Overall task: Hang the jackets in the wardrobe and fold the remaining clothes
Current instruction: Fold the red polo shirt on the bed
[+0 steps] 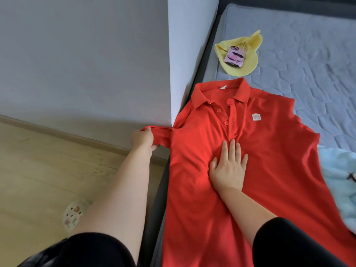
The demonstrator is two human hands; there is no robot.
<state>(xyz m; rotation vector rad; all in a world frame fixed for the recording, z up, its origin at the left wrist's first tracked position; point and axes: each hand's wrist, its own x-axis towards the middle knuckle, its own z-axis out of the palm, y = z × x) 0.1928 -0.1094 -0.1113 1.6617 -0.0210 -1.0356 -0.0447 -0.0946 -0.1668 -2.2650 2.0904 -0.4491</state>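
Red polo shirt (269,151): matt knit cloth, plastic-looking buttons. Mattress (317,64): grey quilted fabric, stitched and puckered; yellow cloth (248,45) on it is soft, matt. Floor (48,170): pale wood-look boards, low sheen; wall (77,54) smooth, matt.

Upper right, we see a grey quilted mattress (308,54), and on it a phone (235,56) in a pink case lying on a yellow cloth (248,41). A pale wall (77,54) fills our upper left, a skirting board (57,130) runs beneath it, and at lower left we find wooden floor (38,170) with a pale perforated slipper (74,214) on it.
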